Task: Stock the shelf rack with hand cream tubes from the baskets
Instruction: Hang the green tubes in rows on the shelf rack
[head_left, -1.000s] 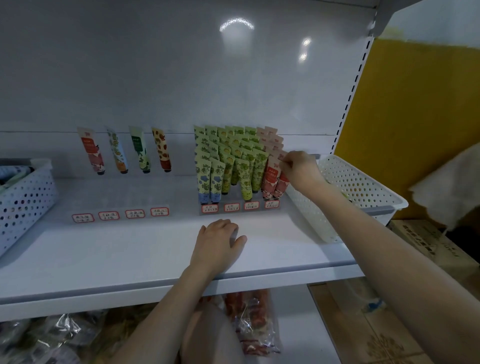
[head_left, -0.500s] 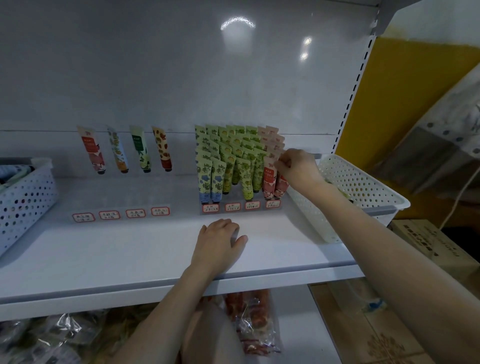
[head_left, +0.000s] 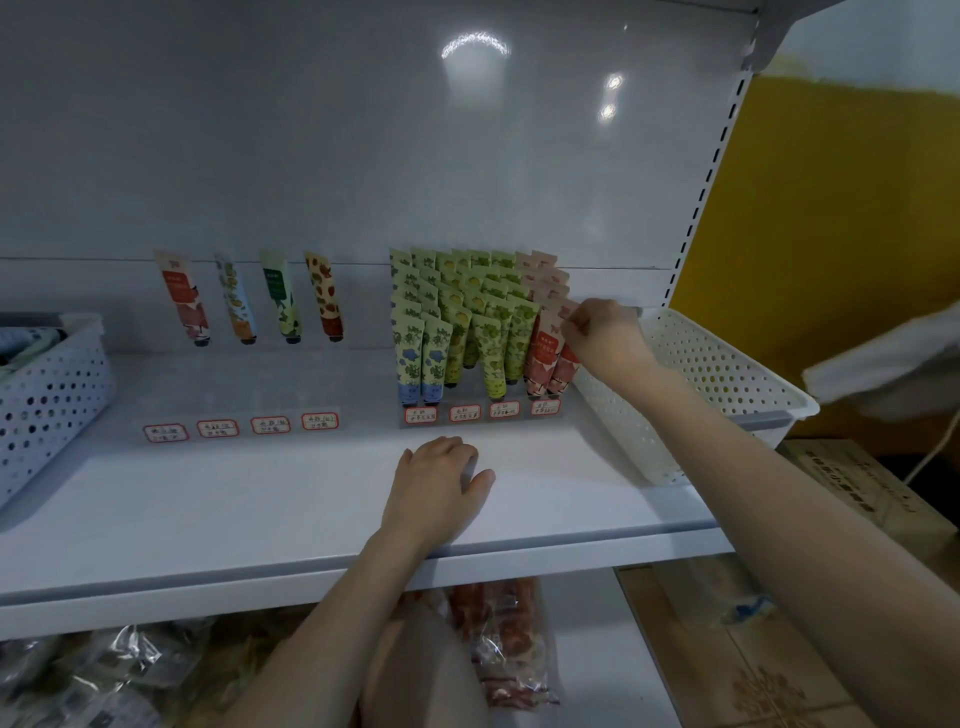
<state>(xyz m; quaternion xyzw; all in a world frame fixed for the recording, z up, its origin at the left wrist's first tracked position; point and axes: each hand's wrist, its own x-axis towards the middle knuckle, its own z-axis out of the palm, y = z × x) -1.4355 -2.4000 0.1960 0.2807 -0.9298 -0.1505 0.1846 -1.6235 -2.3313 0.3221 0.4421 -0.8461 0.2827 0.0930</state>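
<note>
A clear rack (head_left: 480, 415) on the white shelf (head_left: 311, 499) holds rows of upright hand cream tubes: blue-green ones (head_left: 415, 358) at the left, green ones (head_left: 493, 353) in the middle, pink-red ones (head_left: 540, 358) at the right. My right hand (head_left: 605, 338) pinches the top of a pink-red tube (head_left: 563, 364) at the front right of the rack. My left hand (head_left: 434, 483) rests flat on the shelf in front of the rack, holding nothing. A white perforated basket (head_left: 717, 374) stands right of the rack.
Several single tubes (head_left: 249, 301) lean on the back panel at the left, with price labels (head_left: 241, 426) in front. A pale blue perforated basket (head_left: 47, 395) sits at the far left. Packaged goods (head_left: 498, 639) lie on the lower shelf. A cardboard box (head_left: 857, 488) is at the right.
My right hand stays at the pink-red row with only a small shift on the tube top. The left hand has not moved. A white object at the right edge has swung across the view.
</note>
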